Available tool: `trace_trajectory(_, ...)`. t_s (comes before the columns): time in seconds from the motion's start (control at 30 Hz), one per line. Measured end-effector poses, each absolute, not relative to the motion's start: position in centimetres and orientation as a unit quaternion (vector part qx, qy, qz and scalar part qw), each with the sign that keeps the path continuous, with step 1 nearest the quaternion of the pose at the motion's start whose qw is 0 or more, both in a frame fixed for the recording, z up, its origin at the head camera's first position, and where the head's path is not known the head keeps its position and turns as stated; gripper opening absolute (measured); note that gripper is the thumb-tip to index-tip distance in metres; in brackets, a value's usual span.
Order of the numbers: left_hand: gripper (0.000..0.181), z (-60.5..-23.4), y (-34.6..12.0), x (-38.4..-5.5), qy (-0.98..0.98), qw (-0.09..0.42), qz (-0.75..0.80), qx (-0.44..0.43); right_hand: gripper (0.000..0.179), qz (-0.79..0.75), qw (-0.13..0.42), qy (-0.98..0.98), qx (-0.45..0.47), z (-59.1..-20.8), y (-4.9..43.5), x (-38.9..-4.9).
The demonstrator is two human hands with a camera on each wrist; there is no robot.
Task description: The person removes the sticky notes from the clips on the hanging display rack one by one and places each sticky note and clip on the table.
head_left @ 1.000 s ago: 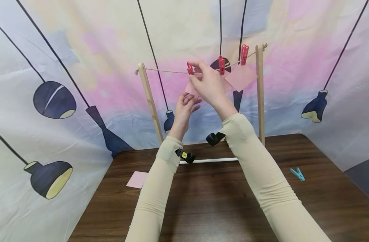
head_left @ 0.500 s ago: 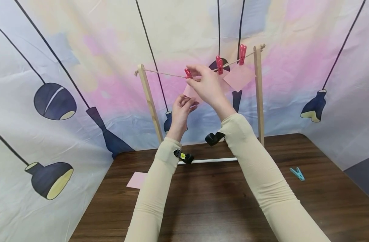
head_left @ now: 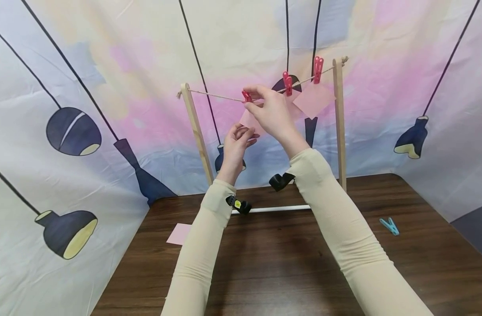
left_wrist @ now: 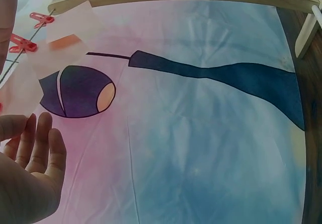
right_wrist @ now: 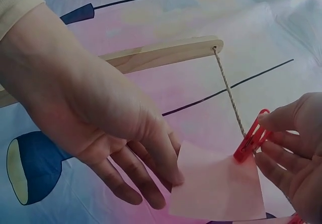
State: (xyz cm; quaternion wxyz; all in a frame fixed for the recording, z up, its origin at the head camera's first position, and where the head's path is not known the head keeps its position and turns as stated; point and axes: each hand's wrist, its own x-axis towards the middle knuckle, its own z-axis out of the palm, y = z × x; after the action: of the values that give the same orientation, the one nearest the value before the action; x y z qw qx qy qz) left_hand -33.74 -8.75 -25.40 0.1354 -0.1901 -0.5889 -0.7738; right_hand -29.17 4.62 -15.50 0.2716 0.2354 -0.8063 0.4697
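My left hand (head_left: 234, 149) pinches the lower left edge of a square pink paper sheet (right_wrist: 219, 183) between thumb and fingers. In the right wrist view, the thumb and fingers of my right hand (right_wrist: 297, 153) grip a red clothespin (right_wrist: 251, 136) at its handle end. The pin's other end overlaps the top edge of that sheet, at the twine line (right_wrist: 229, 88). Two more pink sheets hang on the line to the right, under red clothespins (head_left: 287, 83). My right hand partly hides the held sheet in the head view.
Wooden posts (head_left: 197, 131) hold up the twine, with a white bar (head_left: 280, 209) low between them. A loose pink sheet (head_left: 179, 234) lies left on the brown table (head_left: 276, 263), partly behind my left sleeve. A blue clothespin (head_left: 389, 226) lies at the right.
My right hand and the red clothespin have dropped slightly, and the pin leans more to the left. The twine now dips toward it. My left hand keeps its pinch on the sheet.
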Motion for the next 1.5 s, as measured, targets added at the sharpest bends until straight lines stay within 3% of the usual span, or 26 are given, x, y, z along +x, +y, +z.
trace_trajectory(0.37,0.016,-25.5,-9.1,-33.6,-0.598,0.132,-0.769,-0.185,0.031,0.489,0.296,-0.78,0.254,-16.2,4.6,-29.6)
trace_trajectory(0.8,0.015,-25.3,-8.2,-33.7,-0.602,0.117,-0.766,-0.192,0.026,0.525,0.369,-0.732,0.229,-16.2,5.6,-30.0)
trace_trajectory(1.5,0.015,-26.2,-8.8,-33.7,-0.62,0.117,-0.748,-0.208,0.024,0.639,0.387,-0.628,0.219,-16.0,5.9,-30.1)
